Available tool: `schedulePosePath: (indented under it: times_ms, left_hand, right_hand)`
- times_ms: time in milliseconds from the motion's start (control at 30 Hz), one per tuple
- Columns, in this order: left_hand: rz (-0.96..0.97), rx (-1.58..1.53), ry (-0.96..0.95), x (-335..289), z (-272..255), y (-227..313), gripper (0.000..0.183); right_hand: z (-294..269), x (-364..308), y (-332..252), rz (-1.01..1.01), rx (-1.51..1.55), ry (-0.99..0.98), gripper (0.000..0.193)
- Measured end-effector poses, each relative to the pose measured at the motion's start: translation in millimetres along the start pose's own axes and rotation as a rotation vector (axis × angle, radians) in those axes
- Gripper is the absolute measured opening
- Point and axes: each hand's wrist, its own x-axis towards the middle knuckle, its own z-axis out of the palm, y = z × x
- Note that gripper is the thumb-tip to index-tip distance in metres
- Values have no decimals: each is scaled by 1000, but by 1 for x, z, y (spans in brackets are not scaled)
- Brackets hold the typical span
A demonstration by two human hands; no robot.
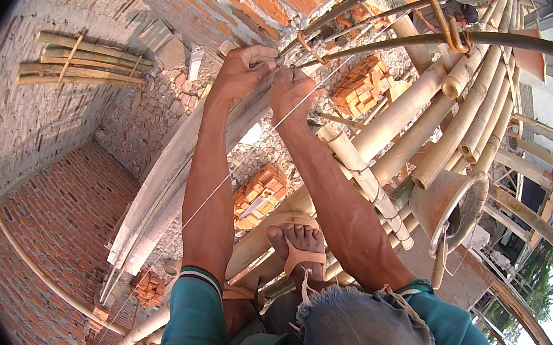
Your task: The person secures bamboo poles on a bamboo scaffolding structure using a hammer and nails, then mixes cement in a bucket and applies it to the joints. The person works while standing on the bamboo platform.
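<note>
My left hand [241, 73] is closed at the far end of the long grey boards [178, 141], its thumb and fingertips pinched together. Close beside it, my right hand [292, 96] is closed too, fingers curled near the dark steel bars [386, 49] by the brick wall. Whatever the fingertips grip is too small or hidden to make out. A thin pale string [228, 175] runs taut on a slant, passing across my right wrist and my left forearm. Bent rusty rods [448, 22] hang around the bars at the upper right.
My sandalled foot [299, 243] rests on bamboo poles [398, 118]. Orange brick stacks [260, 194] stand on rubble far below. A cone-shaped bucket [431, 207] sits at the right. Brick walls [46, 214] enclose the drop on the left, with bundled bamboo [84, 63] against one.
</note>
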Motion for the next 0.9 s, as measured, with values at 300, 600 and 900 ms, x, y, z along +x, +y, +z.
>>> schedulePosePath:
  times_ms: [300,600,900]
  left_hand:
    - [234,359,129,-10,7,-5,31]
    - [272,441,161,2,4,-17,34]
    - [323,308,122,11,2,-24,30]
  right_hand:
    - [-129,-52,-42,-155,164,-270,44]
    - [-270,-146,60,-620,-1012,-236,70]
    - [-262,-155,94,-606,-1095,-236,67]
